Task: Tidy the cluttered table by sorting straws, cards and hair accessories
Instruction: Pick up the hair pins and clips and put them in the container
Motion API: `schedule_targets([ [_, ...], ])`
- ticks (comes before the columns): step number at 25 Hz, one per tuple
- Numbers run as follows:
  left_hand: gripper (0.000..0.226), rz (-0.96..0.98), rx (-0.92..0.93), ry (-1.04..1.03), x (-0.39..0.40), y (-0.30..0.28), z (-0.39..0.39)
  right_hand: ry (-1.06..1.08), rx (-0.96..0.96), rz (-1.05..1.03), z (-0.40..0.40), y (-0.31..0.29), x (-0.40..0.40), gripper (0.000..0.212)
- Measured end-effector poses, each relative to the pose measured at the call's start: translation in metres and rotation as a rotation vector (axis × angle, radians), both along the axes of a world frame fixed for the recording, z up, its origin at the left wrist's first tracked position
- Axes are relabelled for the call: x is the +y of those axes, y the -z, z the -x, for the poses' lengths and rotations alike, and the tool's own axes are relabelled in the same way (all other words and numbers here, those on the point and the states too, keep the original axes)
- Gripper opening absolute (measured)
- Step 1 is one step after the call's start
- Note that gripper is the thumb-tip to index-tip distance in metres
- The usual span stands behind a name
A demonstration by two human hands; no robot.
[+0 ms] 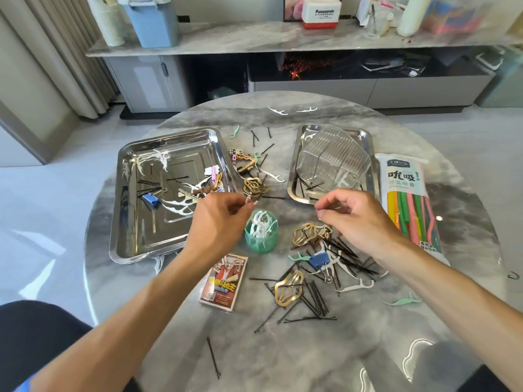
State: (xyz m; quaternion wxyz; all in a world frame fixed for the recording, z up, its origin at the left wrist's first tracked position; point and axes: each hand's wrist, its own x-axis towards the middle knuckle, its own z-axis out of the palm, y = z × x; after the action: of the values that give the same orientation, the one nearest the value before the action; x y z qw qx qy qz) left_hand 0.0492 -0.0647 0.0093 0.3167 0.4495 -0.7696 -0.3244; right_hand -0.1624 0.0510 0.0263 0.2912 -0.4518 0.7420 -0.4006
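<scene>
Pinching a white floss pick point(250, 201), left hand point(219, 219) hovers just above the green cup point(261, 241). Right hand point(355, 215), right of cup, fingers curled; whether it holds anything, cannot tell. Card pack point(223, 282) below cup; straw bag point(410, 205) far right; hairpins point(317, 298) scattered lower right.

Behind the round marble tabletop point(283, 360) stands a long low cabinet point(311, 89) with a marble shelf point(226, 41) on top. On this shelf there is a blue plastic bin point(151, 22), a stack of paper cups point(111, 22), a white and red Panasonic box point(321, 13) and a white bottle point(411, 14). Beige curtains point(59, 52) hang at the left. The floor point(42, 199) is pale and shiny.
</scene>
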Motion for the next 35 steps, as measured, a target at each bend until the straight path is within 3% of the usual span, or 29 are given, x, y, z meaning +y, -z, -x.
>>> schedule_targets([
  [2,0.009,0.022,-0.047,0.029,-0.001,0.007,0.002,-0.049,0.053,-0.046,0.008,-0.003,0.004,0.010],
  [5,0.023,0.017,-0.164,0.064,-0.001,0.009,-0.001,-0.167,0.258,-0.194,0.026,-0.008,0.014,0.007],
  [7,0.025,0.193,-0.180,0.069,0.005,0.003,-0.001,-0.313,0.484,-0.363,0.035,-0.007,0.024,0.009],
  [10,0.016,0.399,-0.187,0.350,0.034,0.002,0.012,-0.504,0.706,-0.558,0.033,0.007,0.040,0.006],
  [13,0.020,0.345,-0.531,0.596,0.064,0.027,0.037,-0.554,0.804,-0.562,0.020,0.028,0.054,0.007],
  [15,0.024,0.335,-0.643,0.578,0.067,0.043,0.047,-0.543,0.813,-0.522,0.017,0.037,0.057,0.011],
  [20,0.018,0.363,-0.660,0.536,0.054,0.051,0.047,-0.535,0.819,-0.392,0.015,0.043,0.052,0.013],
  [27,0.024,0.524,-0.687,0.560,0.058,0.062,0.037,-0.294,0.514,-0.033,0.016,0.014,0.034,0.013],
  [31,0.014,0.648,-0.568,0.582,0.060,0.052,0.034,-0.179,0.453,0.043,0.008,0.008,0.031,0.012],
  [35,0.017,0.492,-0.390,0.457,0.053,0.023,0.016,-0.118,0.377,0.145,0.009,0.000,0.024,0.011],
])
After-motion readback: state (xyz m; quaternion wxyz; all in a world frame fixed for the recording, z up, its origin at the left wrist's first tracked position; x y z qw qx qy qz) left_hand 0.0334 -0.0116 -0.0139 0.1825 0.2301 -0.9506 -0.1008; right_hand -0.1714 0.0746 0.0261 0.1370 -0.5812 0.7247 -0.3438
